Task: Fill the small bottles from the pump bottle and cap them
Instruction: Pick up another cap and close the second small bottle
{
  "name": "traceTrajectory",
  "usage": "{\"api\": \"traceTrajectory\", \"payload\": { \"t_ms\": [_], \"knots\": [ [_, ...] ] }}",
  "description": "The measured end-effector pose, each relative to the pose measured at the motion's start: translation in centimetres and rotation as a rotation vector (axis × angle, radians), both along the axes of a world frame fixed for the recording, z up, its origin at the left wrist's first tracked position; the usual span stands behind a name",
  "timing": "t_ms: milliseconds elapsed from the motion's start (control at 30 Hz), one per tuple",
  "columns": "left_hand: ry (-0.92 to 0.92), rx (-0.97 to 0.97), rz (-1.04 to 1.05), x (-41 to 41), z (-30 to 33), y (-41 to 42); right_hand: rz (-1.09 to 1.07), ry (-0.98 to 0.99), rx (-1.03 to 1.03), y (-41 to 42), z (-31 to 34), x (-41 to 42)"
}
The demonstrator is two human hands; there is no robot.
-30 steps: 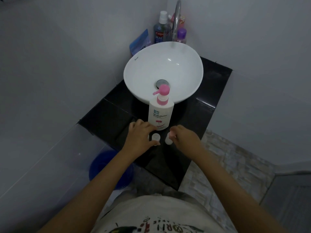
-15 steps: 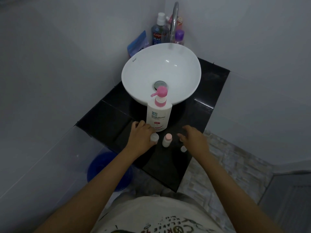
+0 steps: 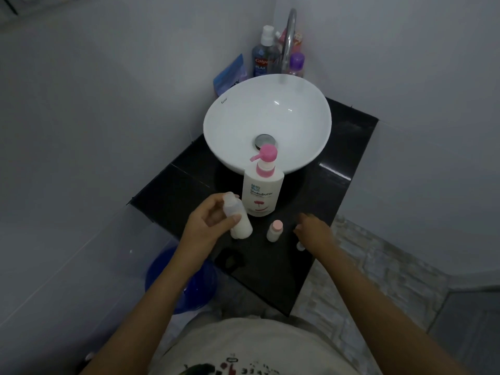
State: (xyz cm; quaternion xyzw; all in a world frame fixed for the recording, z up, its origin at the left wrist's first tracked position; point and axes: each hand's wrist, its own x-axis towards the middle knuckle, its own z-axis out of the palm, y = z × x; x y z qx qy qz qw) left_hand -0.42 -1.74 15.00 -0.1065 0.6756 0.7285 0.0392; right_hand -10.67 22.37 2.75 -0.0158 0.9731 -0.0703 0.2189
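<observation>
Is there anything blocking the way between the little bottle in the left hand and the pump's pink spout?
Nothing visible does. The left hand holds the small bottle just left of the pump bottle, and the pink spout points left with open space beneath it.

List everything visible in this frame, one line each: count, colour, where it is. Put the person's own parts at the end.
pump bottle: 1, white with pink pump, on counter before basin
held small bottle: 1, translucent white, partly filled, in left hand
standing small bottle: 1, white, pink top, on counter
small cap: 1, pale, on counter under right hand
counter: 1, black
basin: 1, white, on counter
tap: 1, chrome, behind basin
mouthwash bottle: 1, blue, by tap
purple-capped bottle: 1, by tap
blue packet: 1, against wall
blue bucket: 1, floor
left hand: grips bottle
right hand: open, over counter
</observation>
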Motion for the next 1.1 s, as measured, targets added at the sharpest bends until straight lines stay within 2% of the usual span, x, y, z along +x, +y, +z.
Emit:
{"api": "traceTrajectory", "payload": {
  "t_ms": [100, 167, 300, 367, 433, 567, 800, 1000, 1100],
  "knots": [
    [-0.040, 0.135, 0.092, 0.4, 0.4, 0.5, -0.107, -0.039, -0.083, 0.1, 0.4, 0.2],
    [-0.063, 0.167, 0.095, 0.6, 0.4, 0.8, -0.198, 0.012, -0.234, 0.3, 1.6, 0.6],
    [-0.074, 0.142, 0.054, 0.7, 0.2, 0.8, -0.374, 0.133, -0.831, -0.1, 7.9, 2.2],
    [-0.070, 0.126, 0.027, 0.6, 0.2, 0.9, -0.315, 0.081, -1.119, -0.4, 11.9, 3.3],
    [-0.077, 0.107, -0.012, 0.5, 0.2, 1.1, -0.179, 0.016, -1.257, -0.8, 15.2, 4.7],
    [-0.063, 0.086, -0.093, 0.4, 0.5, 1.6, -0.001, -0.025, -1.185, -1.5, 17.6, 6.1],
    [-0.046, 0.038, -0.158, 0.4, 0.9, 2.0, 0.093, 0.031, -1.061, -1.2, 17.9, 6.7],
    [-0.016, 0.016, -0.129, 0.8, 1.0, 2.0, 0.023, 0.014, -0.895, -2.1, 17.2, 6.9],
    [-0.015, 0.023, -0.131, 0.8, 1.1, 1.9, -0.002, -0.007, -0.896, -2.5, 16.9, 7.1]
  ]
}}
